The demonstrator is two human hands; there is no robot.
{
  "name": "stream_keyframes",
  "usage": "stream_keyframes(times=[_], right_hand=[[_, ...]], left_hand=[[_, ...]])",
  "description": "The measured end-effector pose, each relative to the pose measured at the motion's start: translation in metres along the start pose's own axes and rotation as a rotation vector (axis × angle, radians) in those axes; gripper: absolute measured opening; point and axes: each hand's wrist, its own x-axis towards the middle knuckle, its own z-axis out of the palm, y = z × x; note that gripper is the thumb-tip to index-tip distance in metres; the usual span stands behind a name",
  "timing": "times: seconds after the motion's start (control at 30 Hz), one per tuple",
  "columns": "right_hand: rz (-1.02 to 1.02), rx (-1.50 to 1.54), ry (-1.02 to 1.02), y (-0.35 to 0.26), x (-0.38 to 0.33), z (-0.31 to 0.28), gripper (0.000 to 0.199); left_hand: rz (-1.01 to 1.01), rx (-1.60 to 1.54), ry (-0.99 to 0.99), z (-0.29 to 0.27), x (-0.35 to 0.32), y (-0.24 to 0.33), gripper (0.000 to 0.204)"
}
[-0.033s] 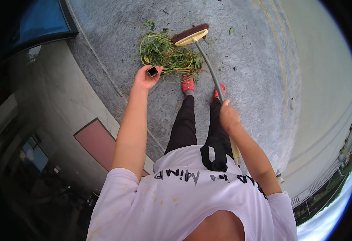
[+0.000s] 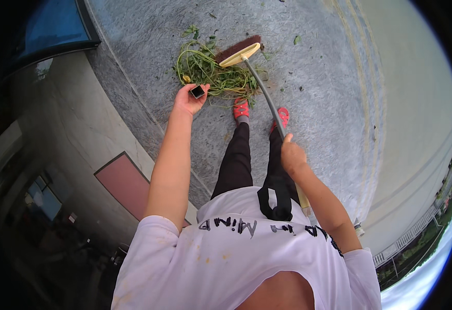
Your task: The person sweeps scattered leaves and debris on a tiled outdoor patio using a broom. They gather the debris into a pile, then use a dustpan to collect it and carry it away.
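Observation:
A broom with dark reddish-brown bristles and a cream head lies against a heap of cut green vines. Its grey handle slants down toward me, and my right hand is wrapped round it, thumb along the shaft. On the other side, my left hand is closed round a square hollow tube with a thin pale rim and dark inside. I see this tube end-on; whatever its far end joins is hidden. The hand is just on the near side of the vines.
Grey rough concrete spreads around my red shoes, with scattered leaf bits on it. To the left stand a wall with a pink panel and a dark-framed blue pane. A pale railing runs at the far right.
The broom head has shifted slightly left and toward me over the vines, with my right hand moving a little along with it. My left hand has hardly moved.

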Motion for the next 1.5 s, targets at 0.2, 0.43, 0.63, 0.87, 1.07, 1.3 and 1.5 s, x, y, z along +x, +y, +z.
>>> stream_keyframes(times=[0.2, 0.43, 0.63, 0.87, 1.07, 1.3, 1.5], right_hand=[[-0.089, 0.054, -0.151, -0.009, -0.024, 0.022, 0.054], [0.013, 0.109, -0.024, 0.038, -0.085, 0.0, 0.042], [0.228, 0.428, 0.136, 0.097, -0.147, 0.013, 0.043], [0.472, 0.703, 0.165, 0.143, -0.087, 0.057, 0.027], [0.32, 0.565, 0.013, 0.083, -0.065, 0.079, 0.025], [0.043, 0.312, -0.137, 0.009, -0.057, 0.041, 0.04], [-0.055, 0.23, -0.057, 0.028, -0.066, 0.033, 0.044]], left_hand=[[0.095, -0.107, 0.047, -0.025, 0.007, 0.009, 0.023], [-0.099, 0.029, 0.07, -0.086, -0.039, 0.025, 0.011], [0.025, -0.022, 0.235, -0.083, -0.056, -0.001, 0.012], [0.097, -0.016, 0.255, -0.078, -0.038, -0.012, 0.014], [0.017, -0.042, 0.221, -0.069, -0.024, -0.019, 0.019], [0.023, 0.06, 0.232, -0.056, -0.021, -0.03, 0.013], [-0.046, 0.26, 0.085, -0.075, -0.035, -0.028, 0.024]])
